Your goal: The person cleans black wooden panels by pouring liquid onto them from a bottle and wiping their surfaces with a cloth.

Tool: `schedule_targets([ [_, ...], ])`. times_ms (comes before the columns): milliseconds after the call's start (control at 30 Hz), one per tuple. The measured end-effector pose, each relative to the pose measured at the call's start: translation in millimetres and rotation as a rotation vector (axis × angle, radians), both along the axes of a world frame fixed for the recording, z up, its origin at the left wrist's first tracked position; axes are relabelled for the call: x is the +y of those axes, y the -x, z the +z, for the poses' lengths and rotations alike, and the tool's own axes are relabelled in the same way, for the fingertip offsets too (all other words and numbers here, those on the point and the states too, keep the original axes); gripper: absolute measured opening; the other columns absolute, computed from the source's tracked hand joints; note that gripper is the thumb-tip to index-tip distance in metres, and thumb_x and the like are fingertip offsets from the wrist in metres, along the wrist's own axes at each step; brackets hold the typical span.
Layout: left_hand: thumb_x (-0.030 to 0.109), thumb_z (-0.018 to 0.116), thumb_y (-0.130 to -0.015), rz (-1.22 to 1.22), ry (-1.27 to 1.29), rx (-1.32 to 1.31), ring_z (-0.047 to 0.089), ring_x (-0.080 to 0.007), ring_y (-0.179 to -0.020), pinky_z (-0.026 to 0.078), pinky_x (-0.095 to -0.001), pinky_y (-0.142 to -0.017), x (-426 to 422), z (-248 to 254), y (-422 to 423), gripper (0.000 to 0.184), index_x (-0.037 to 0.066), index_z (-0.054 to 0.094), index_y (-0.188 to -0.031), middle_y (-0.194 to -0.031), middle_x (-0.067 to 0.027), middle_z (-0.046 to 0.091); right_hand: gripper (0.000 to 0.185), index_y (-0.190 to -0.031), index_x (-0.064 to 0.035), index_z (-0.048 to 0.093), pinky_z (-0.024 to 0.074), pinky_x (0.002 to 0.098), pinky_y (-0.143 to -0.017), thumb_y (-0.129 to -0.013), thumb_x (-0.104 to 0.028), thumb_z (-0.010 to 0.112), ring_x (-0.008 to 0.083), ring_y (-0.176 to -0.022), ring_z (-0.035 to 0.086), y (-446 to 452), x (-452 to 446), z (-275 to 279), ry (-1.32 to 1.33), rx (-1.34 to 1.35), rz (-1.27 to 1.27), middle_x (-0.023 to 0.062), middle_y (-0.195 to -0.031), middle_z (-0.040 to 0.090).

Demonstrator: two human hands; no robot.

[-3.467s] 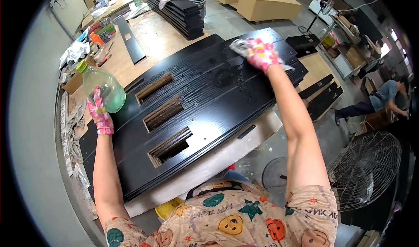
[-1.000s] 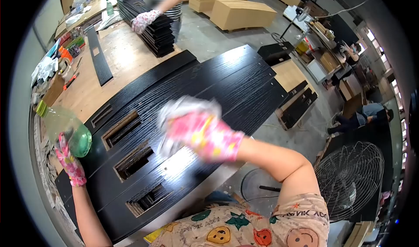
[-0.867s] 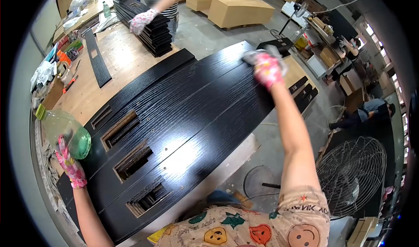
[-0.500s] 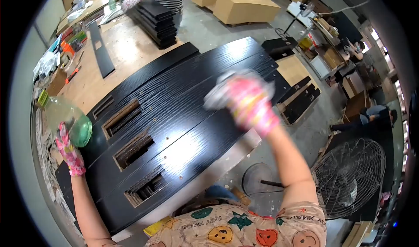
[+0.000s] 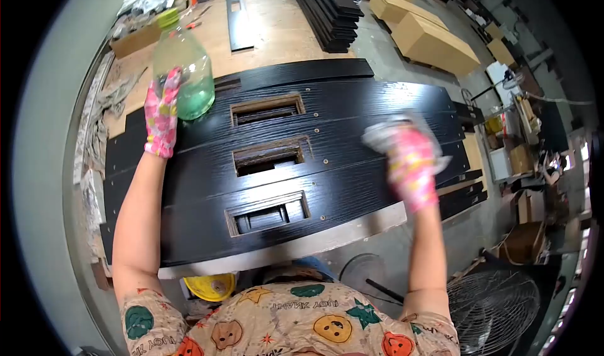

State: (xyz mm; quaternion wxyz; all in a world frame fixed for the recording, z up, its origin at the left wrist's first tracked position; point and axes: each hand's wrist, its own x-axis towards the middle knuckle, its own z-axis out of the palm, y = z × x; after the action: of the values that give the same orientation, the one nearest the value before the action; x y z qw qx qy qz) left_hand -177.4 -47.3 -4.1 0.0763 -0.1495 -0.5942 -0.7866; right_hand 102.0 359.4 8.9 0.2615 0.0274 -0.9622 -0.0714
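Note:
My left hand (image 5: 162,114), in a pink patterned glove, is closed against the side of a clear plastic bottle (image 5: 194,73) with a yellow-green cap and pale green liquid low inside. The bottle's base is over the left back part of the black boards. My right hand (image 5: 412,167), gloved alike and blurred, presses a grey cloth (image 5: 382,136) on the right part of the boards. These black wood-grained boards (image 5: 358,161) lie side by side in front of me, with rectangular cut-outs left of centre and small holes near them.
A stack of black boards (image 5: 327,16) and a narrow slotted board (image 5: 238,16) lie on the wooden table (image 5: 277,26) behind. Cardboard boxes (image 5: 434,44) are on the floor at the back right. A wire fan (image 5: 491,309) stands at the lower right. A wall (image 5: 69,123) runs along the left.
The view has turned left. My left fingers are now higher on the bottle's side. My right hand with the cloth is nearer the boards' right end.

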Motion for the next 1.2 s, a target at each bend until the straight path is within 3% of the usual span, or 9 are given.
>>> schedule_targets([
  [167,0.006,0.06,-0.091,-0.043,-0.121,-0.084,0.061,-0.0118,-0.104,0.048,-0.0211,-0.084,8,7,-5,0.033,0.001,0.053,-0.123,-0.12,-0.0072,0.061,0.038,-0.115,-0.006,0.064,0.0499,0.0435,-0.087,-0.087,-0.019,0.042,0.0364,-0.097,0.063,41,171,6,0.008,-0.004,-0.892,0.0183,-0.106,0.066],
  [300,0.008,0.064,-0.09,-0.037,-0.064,-0.067,0.061,-0.0115,-0.101,0.049,-0.0225,-0.084,6,15,-12,0.031,0.001,0.057,-0.119,-0.115,-0.0069,0.063,0.018,-0.091,-0.0033,0.066,0.0507,0.0437,-0.078,-0.08,-0.011,0.054,0.0334,-0.088,0.064,144,-45,54,0.183,-0.423,-0.272,0.0194,-0.095,0.067],
  [333,0.008,0.064,-0.089,-0.001,-0.041,-0.124,0.06,-0.0134,-0.103,0.049,-0.0228,-0.084,14,28,-20,0.036,0.001,0.054,-0.122,-0.117,-0.0072,0.062,0.014,-0.09,-0.0047,0.066,0.0512,0.042,-0.077,-0.078,-0.006,0.057,0.0329,-0.087,0.064,138,-76,31,0.215,-0.075,0.461,0.0177,-0.092,0.067],
  [433,0.008,0.064,-0.089,-0.107,-0.191,-0.082,0.06,-0.0145,-0.106,0.048,-0.0217,-0.081,10,14,-9,0.04,0.001,0.05,-0.125,-0.119,-0.0085,0.061,0.023,-0.102,-0.0045,0.065,0.0508,0.0423,-0.084,-0.081,-0.007,0.055,0.0351,-0.093,0.063,121,-82,18,0.078,0.045,0.499,0.0177,-0.1,0.067],
  [533,0.014,0.066,-0.089,-0.067,-0.038,-0.082,0.059,-0.013,-0.105,0.047,-0.0213,-0.08,0,3,-6,0.043,0.001,0.048,-0.126,-0.116,-0.0085,0.061,0.039,-0.122,-0.0103,0.062,0.0446,0.0381,-0.098,-0.091,-0.011,0.038,0.0322,-0.115,0.056,110,50,50,0.229,-0.299,-0.459,0.0173,-0.121,0.062],
  [700,0.012,0.065,-0.088,0.059,0.083,0.084,0.059,-0.0097,-0.097,0.049,-0.0221,-0.074,1,-24,20,0.043,-0.001,0.048,-0.126,-0.109,-0.0072,0.062,0.024,-0.102,-0.0047,0.066,0.0504,0.046,-0.074,-0.084,-0.014,0.052,0.0362,-0.086,0.065,140,-44,57,0.28,-0.577,-0.348,0.0217,-0.096,0.065],
  [800,0.011,0.063,-0.089,0.096,0.323,0.162,0.06,-0.012,-0.098,0.05,-0.0254,-0.08,-6,-7,4,0.042,-0.001,0.05,-0.127,-0.112,-0.0081,0.062,0.04,-0.122,-0.0065,0.055,0.0417,0.0462,-0.096,-0.082,-0.012,0.058,0.0377,-0.107,0.054,97,-148,0,0.104,-0.114,0.458,0.0198,-0.117,0.058],
  [1100,0.013,0.06,-0.093,-0.185,-0.27,-0.062,0.061,-0.0109,-0.098,0.048,-0.0204,-0.079,2,1,-1,0.037,0.001,0.051,-0.127,-0.118,-0.008,0.062,0.034,-0.113,-0.0015,0.063,0.0495,0.0429,-0.084,-0.083,-0.003,0.047,0.0358,-0.088,0.062,2,129,-6,-0.089,0.114,-0.532,0.0181,-0.1,0.066],
  [1200,0.015,0.061,-0.092,0.035,0.043,-0.002,0.059,-0.0097,-0.093,0.047,-0.0204,-0.077,1,-2,5,0.042,-0.001,0.048,-0.128,-0.111,-0.006,0.061,0.043,-0.126,-0.0001,0.054,0.0432,0.0435,-0.093,-0.084,-0.004,0.051,0.0384,-0.101,0.058,13,-11,9,0.49,-0.188,-0.144,0.0229,-0.119,0.057],
])
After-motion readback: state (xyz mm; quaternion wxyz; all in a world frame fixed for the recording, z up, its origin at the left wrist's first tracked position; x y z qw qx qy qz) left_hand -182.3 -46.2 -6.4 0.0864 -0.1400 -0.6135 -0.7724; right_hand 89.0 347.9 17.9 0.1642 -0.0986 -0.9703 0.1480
